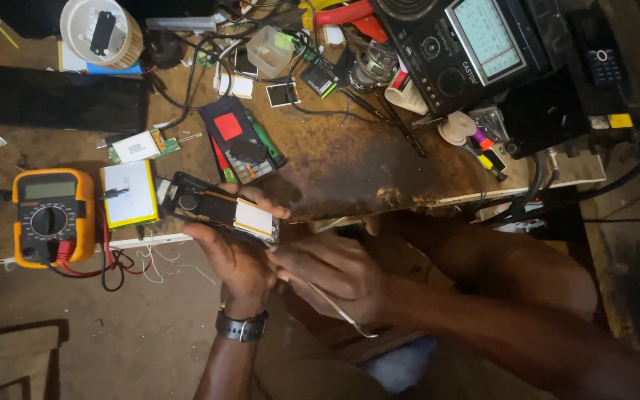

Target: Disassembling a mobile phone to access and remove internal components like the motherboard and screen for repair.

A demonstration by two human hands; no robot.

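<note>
My left hand [232, 255] holds an opened phone [212, 207] with its back off, a white battery [253, 220] showing at its near end. The phone is just in front of the worn wooden bench edge. My right hand [331, 270] is closed on a thin metal tool [342, 315], its fingers touching the battery end of the phone. A watch sits on my left wrist.
A yellow multimeter [52, 215] with red and black leads lies at the bench's left. Beside it are a flat white battery [129, 192], a small circuit board [142, 146], another dismantled phone [240, 144] and a black tablet [68, 98]. A black radio [468, 48] stands at the back right.
</note>
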